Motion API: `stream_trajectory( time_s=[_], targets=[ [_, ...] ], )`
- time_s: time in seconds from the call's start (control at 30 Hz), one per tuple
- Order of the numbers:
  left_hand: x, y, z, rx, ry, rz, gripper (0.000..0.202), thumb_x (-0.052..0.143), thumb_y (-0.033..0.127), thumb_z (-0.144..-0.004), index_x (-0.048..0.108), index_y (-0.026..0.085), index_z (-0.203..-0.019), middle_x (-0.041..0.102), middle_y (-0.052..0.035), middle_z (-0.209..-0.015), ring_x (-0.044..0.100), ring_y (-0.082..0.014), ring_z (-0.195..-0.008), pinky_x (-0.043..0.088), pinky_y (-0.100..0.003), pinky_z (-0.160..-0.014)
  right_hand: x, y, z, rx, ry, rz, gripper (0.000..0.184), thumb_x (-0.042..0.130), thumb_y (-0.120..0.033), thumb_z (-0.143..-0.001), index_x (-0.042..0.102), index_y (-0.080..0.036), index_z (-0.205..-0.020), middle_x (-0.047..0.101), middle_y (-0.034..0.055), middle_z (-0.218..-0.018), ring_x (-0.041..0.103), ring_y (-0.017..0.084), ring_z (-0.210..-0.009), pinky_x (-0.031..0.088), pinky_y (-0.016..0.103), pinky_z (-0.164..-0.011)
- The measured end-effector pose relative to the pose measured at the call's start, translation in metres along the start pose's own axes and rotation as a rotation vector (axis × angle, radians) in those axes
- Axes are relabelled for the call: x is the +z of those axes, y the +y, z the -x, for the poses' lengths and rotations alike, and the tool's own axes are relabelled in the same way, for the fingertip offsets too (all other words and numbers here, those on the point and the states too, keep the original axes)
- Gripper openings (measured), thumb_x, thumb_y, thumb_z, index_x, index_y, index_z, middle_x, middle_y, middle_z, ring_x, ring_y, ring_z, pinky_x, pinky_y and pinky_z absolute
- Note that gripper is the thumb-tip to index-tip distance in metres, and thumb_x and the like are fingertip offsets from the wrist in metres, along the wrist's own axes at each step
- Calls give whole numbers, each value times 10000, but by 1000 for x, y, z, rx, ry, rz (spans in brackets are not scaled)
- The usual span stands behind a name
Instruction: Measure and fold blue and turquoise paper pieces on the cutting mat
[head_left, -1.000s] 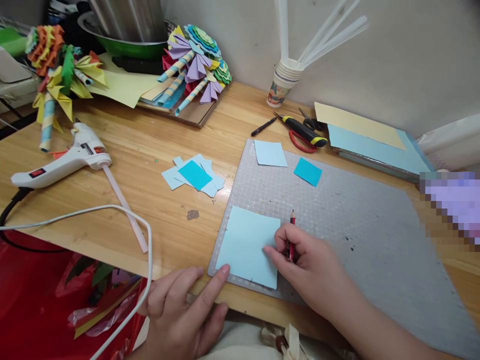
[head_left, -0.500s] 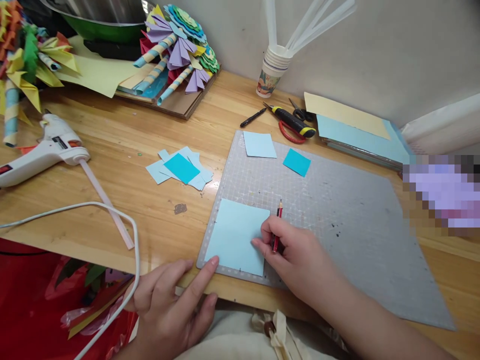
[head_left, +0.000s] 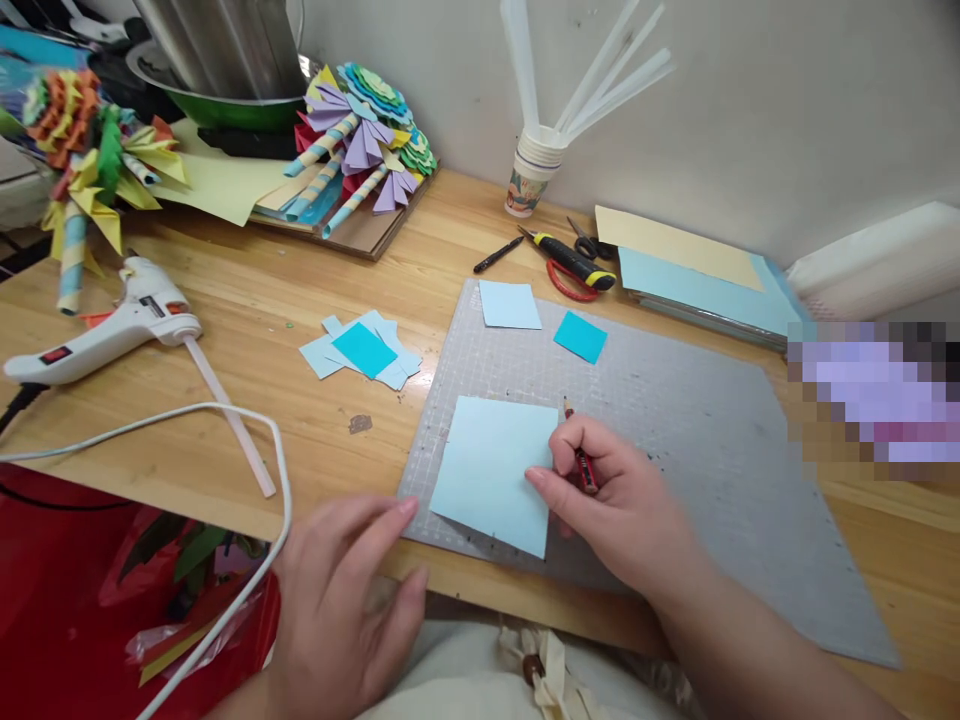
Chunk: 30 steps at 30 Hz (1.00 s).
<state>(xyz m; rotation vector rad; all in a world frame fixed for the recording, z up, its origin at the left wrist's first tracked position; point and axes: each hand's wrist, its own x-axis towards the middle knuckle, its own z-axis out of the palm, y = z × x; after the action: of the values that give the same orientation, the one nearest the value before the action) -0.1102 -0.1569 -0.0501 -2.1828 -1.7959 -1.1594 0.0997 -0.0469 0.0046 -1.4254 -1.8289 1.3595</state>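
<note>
My right hand (head_left: 611, 490) pinches the right edge of a light blue square of paper (head_left: 491, 470), thumb on top. A short red and black pencil (head_left: 585, 470) is tucked in the same hand, its tip pointing away from me. The paper's near edge looks slightly raised above the grey cutting mat (head_left: 705, 480). Left of the paper, my left hand (head_left: 349, 590) is open with thumb and fingers apart, its index fingertip by the mat's left corner. A smaller pale blue square (head_left: 510, 305) and a turquoise piece (head_left: 580, 337) lie farther back on the mat.
Blue paper pieces (head_left: 364, 350) are piled left of the mat. A white glue gun (head_left: 112, 325) and white cable (head_left: 277, 440) lie farther left. Behind the mat are a pen (head_left: 498, 255), a yellow-black tool (head_left: 574, 262), scissors (head_left: 589, 240), and a paper cup stack (head_left: 534, 172) holding clear sticks.
My right hand has moved the light blue square and pencil to the right, and the paper's near edge has lifted. My left index finger has come off the paper. The view has shifted slightly.
</note>
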Motion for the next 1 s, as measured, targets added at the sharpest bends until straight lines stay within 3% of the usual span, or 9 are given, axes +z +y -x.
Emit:
stream_trajectory(
  time_s=[0.07, 0.13, 0.27, 0.37, 0.5, 0.63, 0.77, 0.87, 1.0],
  targets=[
    [1, 8, -17, -164, -18, 147, 452, 570, 159, -833, 486, 219, -1272, 576, -91, -1105, 566, -211, -981, 465, -344, -831, -11, -4, 4, -73, 4, 30, 225, 550, -234, -814, 357, -236, -698, 368, -69, -591, 390, 94, -491, 314, 229, -461],
    [7, 15, -39, -377, -62, 356, 432, 572, 215, -852, 473, 252, -1271, 585, -72, -1096, 578, -154, -825, 496, -286, -683, -25, -6, 9, -177, 5, 109, 210, 549, -201, -813, 375, -235, -701, 410, -57, -614, 411, 102, -530, 329, 232, -483],
    [27, 25, -94, -633, -294, 770, 477, 584, 378, -819, 479, 199, -1248, 607, -85, -1074, 559, -101, -655, 508, -262, -577, -55, -1, 16, -329, -17, 288, 201, 564, -201, -828, 403, -239, -712, 490, -34, -640, 446, 120, -569, 352, 252, -515],
    [40, 35, -135, -527, -521, 771, 253, 582, 393, -796, 615, 148, -850, 623, -21, -737, 567, -119, -611, 483, -252, -557, -77, 8, 13, -404, 120, 377, 198, 583, -209, -823, 403, -247, -749, 546, -19, -698, 481, 134, -600, 394, 280, -570],
    [55, 55, -164, -372, -498, 617, 126, 565, 298, -797, 613, 181, -791, 626, 9, -725, 559, -127, -669, 451, -265, -643, -101, 22, 6, -511, 433, 262, 298, 616, -197, -805, 327, -266, -829, 657, 54, -1003, 581, 206, -891, 440, 370, -765],
    [71, 66, -162, -215, -583, 428, 69, 552, 196, -762, 618, 198, -743, 626, 5, -755, 539, -147, -704, 395, -275, -653, -112, 41, 4, -412, 238, 346, 217, 556, -182, -843, 351, -248, -818, 664, 26, -896, 565, 163, -759, 423, 319, -699],
    [83, 66, -160, -158, -756, 288, 128, 603, 303, -747, 603, 197, -675, 579, 11, -624, 489, -147, -574, 310, -265, -529, -114, 53, 0, -242, 10, 500, 102, 480, -158, -840, 413, -226, -804, 564, -30, -712, 489, 131, -608, 364, 258, -578],
    [90, 63, -170, -140, -817, 231, 266, 551, 403, -801, 570, 197, -634, 551, 20, -577, 446, -127, -514, 275, -261, -494, -111, 52, -6, -237, 26, 523, 85, 484, -158, -823, 434, -225, -831, 573, -22, -733, 498, 143, -621, 357, 259, -570],
    [102, 53, -183, -89, -829, 199, 284, 555, 384, -800, 542, 192, -591, 527, 22, -553, 436, -123, -517, 282, -263, -510, -101, 46, -8, -366, 248, 542, 118, 470, -127, -830, 407, -226, -841, 650, 96, -1035, 570, 233, -915, 418, 386, -794]
  ],
)
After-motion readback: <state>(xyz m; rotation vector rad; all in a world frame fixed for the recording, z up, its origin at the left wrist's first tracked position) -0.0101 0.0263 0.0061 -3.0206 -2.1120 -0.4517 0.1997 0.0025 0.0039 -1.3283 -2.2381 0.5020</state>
